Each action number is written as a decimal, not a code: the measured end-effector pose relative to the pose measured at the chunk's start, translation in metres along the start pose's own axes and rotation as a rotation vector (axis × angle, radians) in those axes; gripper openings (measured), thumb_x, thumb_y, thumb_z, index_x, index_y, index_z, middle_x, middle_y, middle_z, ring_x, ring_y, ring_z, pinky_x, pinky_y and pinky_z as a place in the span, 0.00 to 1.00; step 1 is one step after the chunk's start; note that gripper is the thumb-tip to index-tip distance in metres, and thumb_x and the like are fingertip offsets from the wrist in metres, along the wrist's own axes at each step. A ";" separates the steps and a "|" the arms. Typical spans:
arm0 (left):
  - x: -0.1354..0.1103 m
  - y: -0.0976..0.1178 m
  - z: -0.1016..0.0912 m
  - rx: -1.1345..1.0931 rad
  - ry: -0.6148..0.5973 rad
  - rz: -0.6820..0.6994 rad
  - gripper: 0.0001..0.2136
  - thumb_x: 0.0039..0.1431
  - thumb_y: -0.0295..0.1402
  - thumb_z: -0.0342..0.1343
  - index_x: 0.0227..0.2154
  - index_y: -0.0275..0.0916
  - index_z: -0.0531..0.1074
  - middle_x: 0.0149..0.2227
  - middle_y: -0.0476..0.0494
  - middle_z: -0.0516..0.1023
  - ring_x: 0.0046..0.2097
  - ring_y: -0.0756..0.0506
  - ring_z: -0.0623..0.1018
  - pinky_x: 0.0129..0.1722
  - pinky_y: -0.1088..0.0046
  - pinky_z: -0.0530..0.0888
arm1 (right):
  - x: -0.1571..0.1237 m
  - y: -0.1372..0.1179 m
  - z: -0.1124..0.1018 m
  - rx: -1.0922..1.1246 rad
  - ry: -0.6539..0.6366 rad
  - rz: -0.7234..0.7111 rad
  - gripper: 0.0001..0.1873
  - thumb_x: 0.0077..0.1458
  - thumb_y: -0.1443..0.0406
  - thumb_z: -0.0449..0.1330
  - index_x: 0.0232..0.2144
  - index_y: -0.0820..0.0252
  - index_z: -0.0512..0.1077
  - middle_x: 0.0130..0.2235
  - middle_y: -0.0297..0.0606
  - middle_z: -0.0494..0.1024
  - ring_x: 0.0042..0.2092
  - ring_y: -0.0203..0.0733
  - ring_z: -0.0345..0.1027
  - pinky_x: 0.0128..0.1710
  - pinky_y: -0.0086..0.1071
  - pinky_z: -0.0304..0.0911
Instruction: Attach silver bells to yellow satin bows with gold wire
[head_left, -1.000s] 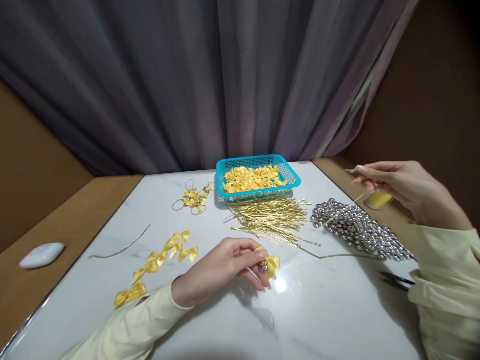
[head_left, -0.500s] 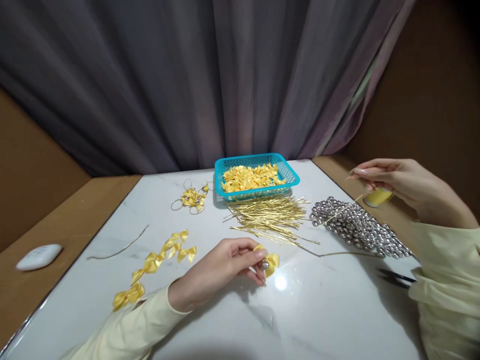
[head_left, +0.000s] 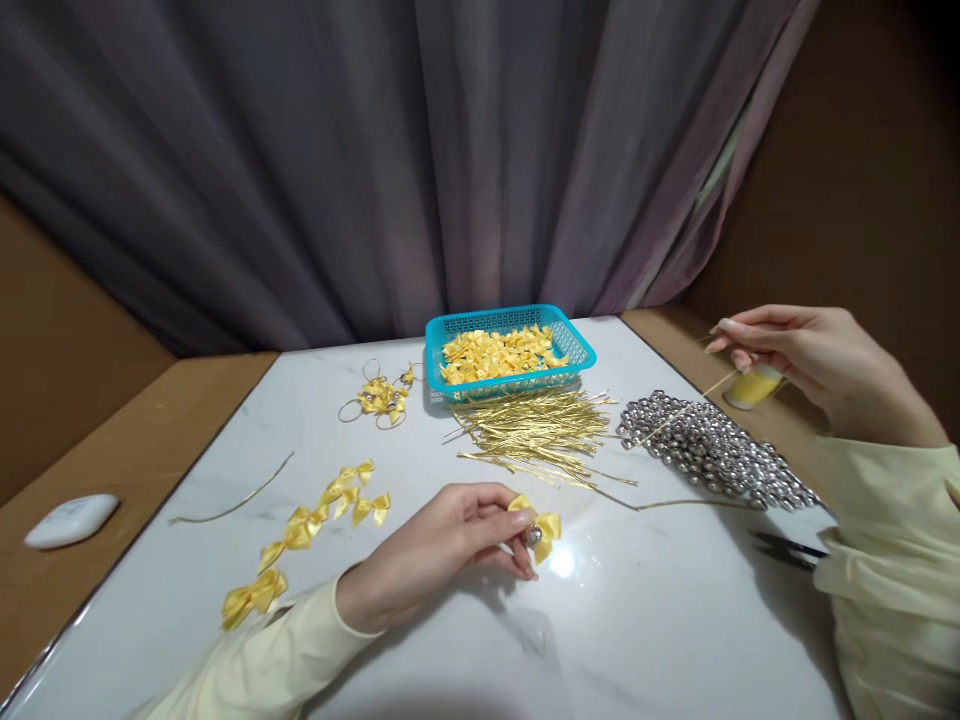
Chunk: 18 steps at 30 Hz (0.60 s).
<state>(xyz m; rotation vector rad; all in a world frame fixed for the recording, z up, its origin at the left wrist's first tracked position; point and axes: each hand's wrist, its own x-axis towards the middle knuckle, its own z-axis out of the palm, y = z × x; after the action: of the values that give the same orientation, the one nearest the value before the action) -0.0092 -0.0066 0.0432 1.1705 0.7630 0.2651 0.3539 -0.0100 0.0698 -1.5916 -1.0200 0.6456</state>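
My left hand (head_left: 480,530), low over the middle of the white table (head_left: 645,620), pinches a yellow satin ribbon bow (head_left: 549,530) between thumb and fingers. A small shiny silver ball (head_left: 533,536) sits against the bow's middle; whether it is a bell or a bead I cannot tell. Raised at the right, my right hand (head_left: 787,350) is closed in a pinch. From its fingers a thin gold strand (head_left: 694,405) slants down across the pile of silver balls (head_left: 712,450). A very fine end also shows at the fingertips. Behind this hand stands a yellow spool (head_left: 752,387), partly covered.
A blue basket (head_left: 435,365) of yellow bows stands at the back, with gold ties (head_left: 540,430) before it. Finished-looking bows with loops (head_left: 382,398) and loose bows (head_left: 304,527) lie left. Black-handled pliers or scissors (head_left: 787,549) lie by my right sleeve; a white device (head_left: 71,521) is far left.
My right hand has risen slightly, and the strand from its fingers shows more. The left hand has turned the bow a little, so more of it shows. The view has shifted slightly.
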 end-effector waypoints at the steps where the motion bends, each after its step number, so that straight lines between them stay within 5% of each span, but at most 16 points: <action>1: 0.000 0.000 0.000 -0.001 -0.004 -0.003 0.12 0.56 0.38 0.53 0.30 0.32 0.69 0.27 0.44 0.74 0.32 0.48 0.75 0.37 0.71 0.70 | 0.001 0.000 0.000 -0.004 -0.006 -0.002 0.11 0.43 0.62 0.65 0.28 0.65 0.74 0.35 0.48 0.75 0.24 0.29 0.61 0.21 0.24 0.59; 18: -0.001 0.000 0.002 0.017 -0.002 -0.039 0.10 0.52 0.37 0.57 0.29 0.33 0.70 0.27 0.45 0.75 0.33 0.49 0.76 0.39 0.70 0.72 | 0.009 0.012 -0.007 -0.004 0.001 0.004 0.16 0.38 0.60 0.67 0.29 0.67 0.75 0.34 0.47 0.76 0.24 0.28 0.60 0.20 0.20 0.61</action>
<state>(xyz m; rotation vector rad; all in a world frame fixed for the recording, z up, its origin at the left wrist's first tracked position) -0.0089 -0.0089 0.0440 1.1706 0.7862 0.2254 0.3673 -0.0060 0.0614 -1.5976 -1.0186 0.6455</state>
